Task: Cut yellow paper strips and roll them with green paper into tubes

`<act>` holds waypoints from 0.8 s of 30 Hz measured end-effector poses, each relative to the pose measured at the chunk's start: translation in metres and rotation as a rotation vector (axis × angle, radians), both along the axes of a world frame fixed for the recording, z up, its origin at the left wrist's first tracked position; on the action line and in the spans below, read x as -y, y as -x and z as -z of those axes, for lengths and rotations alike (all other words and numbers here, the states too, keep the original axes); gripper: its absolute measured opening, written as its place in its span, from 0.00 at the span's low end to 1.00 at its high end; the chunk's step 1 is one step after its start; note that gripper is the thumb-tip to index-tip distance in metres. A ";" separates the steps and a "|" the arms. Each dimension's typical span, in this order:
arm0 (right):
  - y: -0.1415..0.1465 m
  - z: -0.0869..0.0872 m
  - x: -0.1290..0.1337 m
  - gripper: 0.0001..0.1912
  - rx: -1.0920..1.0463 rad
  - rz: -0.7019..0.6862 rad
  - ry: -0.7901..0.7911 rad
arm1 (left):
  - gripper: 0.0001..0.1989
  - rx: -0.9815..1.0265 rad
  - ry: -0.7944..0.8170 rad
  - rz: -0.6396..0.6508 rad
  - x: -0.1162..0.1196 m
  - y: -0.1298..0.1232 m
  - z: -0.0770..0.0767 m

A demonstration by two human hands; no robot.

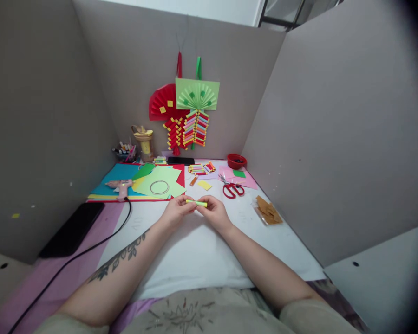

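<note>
A small green paper roll with yellow ends [197,203] is held level between both hands, just above the white tabletop [191,250]. My left hand [178,208] pinches its left end between thumb and fingers. At the right end, my right hand [212,209] grips it the same way. The fingertips of the two hands nearly meet in the middle. Beyond the hands lie a yellow paper piece [205,185] and a small brown-orange item [193,181]. Further back is a group of colourful paper rolls [196,169].
Red-handled scissors [232,189] and a packet of brown pieces [268,211] lie to the right. A pink glue gun [123,186] with a black cable rests left, by green paper sheets [160,182]. A red bowl [236,161] stands at the back right. Paper fans [198,95] hang behind.
</note>
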State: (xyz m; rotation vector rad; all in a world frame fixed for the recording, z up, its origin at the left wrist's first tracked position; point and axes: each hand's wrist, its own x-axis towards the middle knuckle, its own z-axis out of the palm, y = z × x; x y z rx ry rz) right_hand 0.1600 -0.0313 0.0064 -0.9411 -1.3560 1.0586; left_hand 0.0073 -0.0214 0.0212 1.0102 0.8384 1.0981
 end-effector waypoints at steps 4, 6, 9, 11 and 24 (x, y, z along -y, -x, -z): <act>0.000 -0.004 0.000 0.11 -0.036 0.035 0.022 | 0.15 -0.034 -0.038 -0.023 0.000 0.000 -0.001; -0.001 -0.005 0.000 0.11 -0.061 0.047 0.044 | 0.15 -0.036 -0.050 -0.043 -0.001 0.001 -0.001; -0.002 -0.005 -0.001 0.11 -0.085 0.053 0.068 | 0.15 -0.031 -0.062 -0.059 -0.003 0.003 -0.001; -0.002 -0.006 -0.002 0.11 -0.097 0.051 0.071 | 0.16 -0.023 -0.070 -0.066 -0.004 0.003 0.000; -0.001 -0.002 -0.004 0.10 -0.229 -0.028 0.176 | 0.23 -0.205 -0.256 -0.109 0.000 0.006 -0.017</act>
